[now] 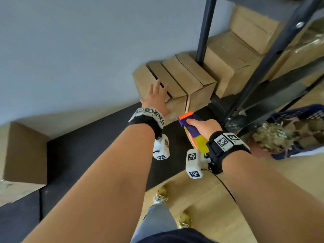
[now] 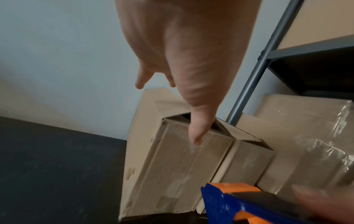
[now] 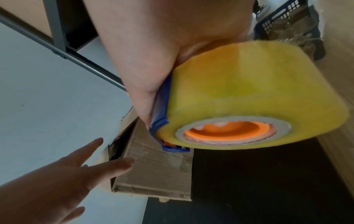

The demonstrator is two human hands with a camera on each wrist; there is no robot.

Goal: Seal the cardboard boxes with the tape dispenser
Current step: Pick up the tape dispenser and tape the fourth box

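A brown cardboard box (image 1: 177, 79) stands on a black mat against the wall, its flaps ajar with a dark gap between them; the box (image 2: 182, 174) fills the left wrist view. My left hand (image 1: 157, 97) reaches over its near left corner with fingers straight and spread; I cannot tell whether it touches the box. To the right, just short of the box, my right hand (image 1: 203, 127) grips a blue and orange tape dispenser (image 1: 188, 123). Its yellow tape roll (image 3: 249, 94) is close up in the right wrist view, above the box (image 3: 159, 166).
A dark metal rack post (image 1: 205, 28) rises right behind the box, with more cardboard boxes (image 1: 228, 67) on its low shelf. A blue basket (image 1: 287, 114) of crumpled paper sits on the floor at right. Another box (image 1: 22, 151) stands at far left on the mat (image 1: 87, 151).
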